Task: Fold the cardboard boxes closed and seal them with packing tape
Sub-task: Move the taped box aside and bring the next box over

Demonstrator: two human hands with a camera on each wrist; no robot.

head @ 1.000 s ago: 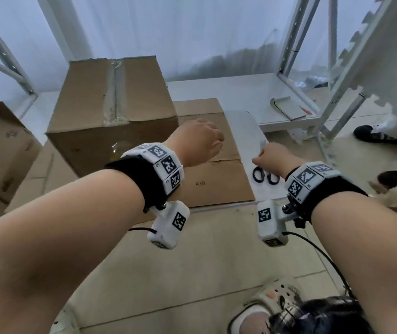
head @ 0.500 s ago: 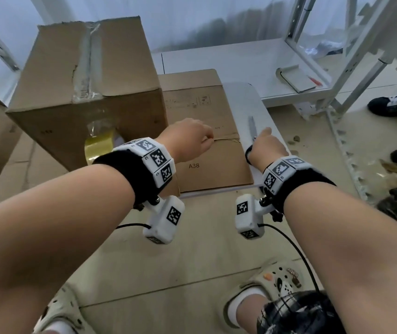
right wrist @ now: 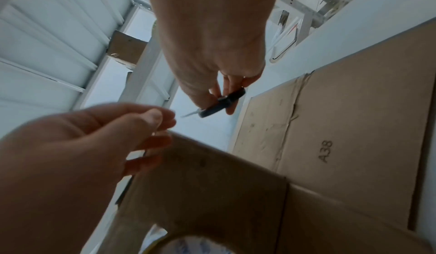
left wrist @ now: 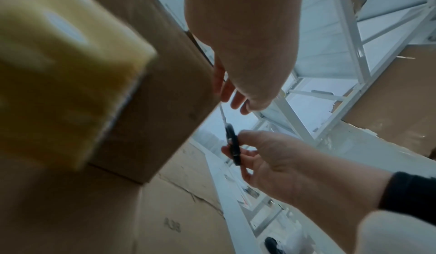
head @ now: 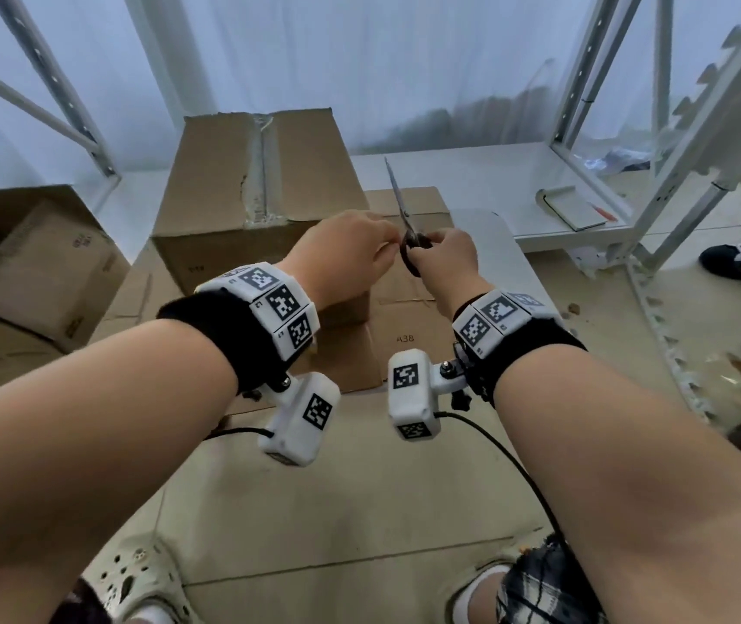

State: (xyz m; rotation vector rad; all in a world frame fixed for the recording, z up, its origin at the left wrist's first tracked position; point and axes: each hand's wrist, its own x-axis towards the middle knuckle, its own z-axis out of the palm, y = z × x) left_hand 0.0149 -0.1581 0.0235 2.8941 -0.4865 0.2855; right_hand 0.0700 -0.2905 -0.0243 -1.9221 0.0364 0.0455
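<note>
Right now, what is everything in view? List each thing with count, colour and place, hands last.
sealed box: one, brown, upright ahead, clear tape along its top seam.
tape roll: one, yellowish, hanging blurred against the sealed box's near side, left wrist view.
flattened cardboard: at least one sheet, brown, marked A38, lying under and right of the sealed box.
other boxes: brown, far left, count unclear.
scissors: one pair, black handles, blades pointing up, between the hands.
shelving frame: white metal, right.
black shoes: far right, on the floor.
left hand: fingers pinched together near the scissors; what they pinch is unclear.
right hand: grips the scissors' handles.
</note>
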